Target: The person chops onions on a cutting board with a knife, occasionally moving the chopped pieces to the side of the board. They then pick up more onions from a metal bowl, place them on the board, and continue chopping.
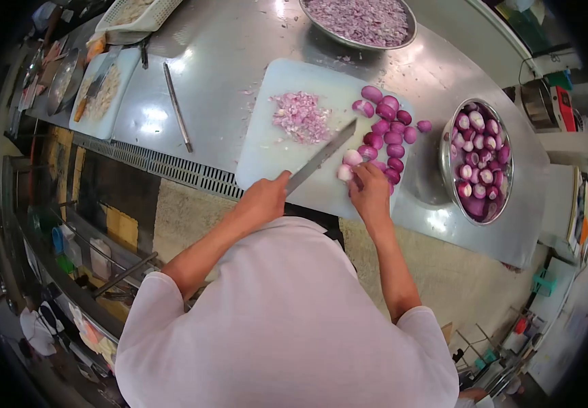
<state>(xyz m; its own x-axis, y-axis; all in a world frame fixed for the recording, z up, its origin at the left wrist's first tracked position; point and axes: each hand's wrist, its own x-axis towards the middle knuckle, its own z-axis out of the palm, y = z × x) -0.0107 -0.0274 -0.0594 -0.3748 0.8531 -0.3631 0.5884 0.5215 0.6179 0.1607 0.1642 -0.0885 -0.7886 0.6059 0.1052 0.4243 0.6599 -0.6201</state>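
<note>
My left hand point(265, 202) is wrapped round the handle of a kitchen knife point(322, 156), whose long blade slants over the white cutting board point(277, 160). At the board's right side, the bent fingers of my right hand point(371, 193) close at the pale end of a peeled red onion point(344, 173); the fingers partly hide what they grip. Several peeled purple onions point(394, 138) lie clustered just beyond that hand. A pile of chopped onion point(301, 117) sits on the board past the blade, apart from it.
A metal bowl point(446, 170) of peeled onions stands at the right. Another bowl point(358, 45), full of chopped onion, is at the far edge. Left on the steel table point(222, 88) lie a metal rod point(177, 107) and a second board point(124, 75) with a knife and pale food.
</note>
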